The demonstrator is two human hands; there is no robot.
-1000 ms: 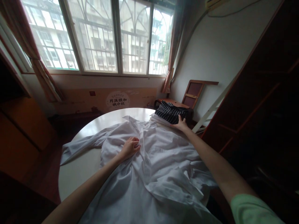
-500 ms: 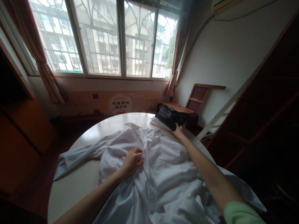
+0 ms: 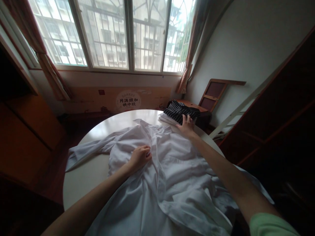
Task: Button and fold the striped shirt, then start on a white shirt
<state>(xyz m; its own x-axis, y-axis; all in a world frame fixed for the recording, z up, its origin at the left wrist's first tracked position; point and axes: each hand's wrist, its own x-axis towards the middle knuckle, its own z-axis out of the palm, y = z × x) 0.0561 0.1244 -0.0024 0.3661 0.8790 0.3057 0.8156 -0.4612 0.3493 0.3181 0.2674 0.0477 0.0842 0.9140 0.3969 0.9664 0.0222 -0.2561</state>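
Note:
A white long-sleeved shirt (image 3: 177, 167) lies spread and wrinkled over a round white table (image 3: 83, 183), collar toward the window. My left hand (image 3: 140, 156) is closed on the shirt near its front opening, fingers curled into the fabric. Over at the far right edge, my right hand (image 3: 186, 127) has its fingers spread, at the near side of a black-and-white striped garment (image 3: 180, 111). That garment rests on folded white cloth (image 3: 168, 119). Whether the right fingertips touch the striped fabric I cannot tell.
Beyond the table, a wooden chair (image 3: 212, 93) stands by the wall. A white ladder-like frame (image 3: 231, 119) leans at the right, beside a dark wooden panel (image 3: 268, 131). Orange cabinets (image 3: 29, 127) stand at the left, and a barred window (image 3: 105, 36) is ahead.
My right hand's fingers have spread and lifted at the striped garment. My left hand keeps its grip on the shirt. The camera has tilted down a little, so everything sits higher in view.

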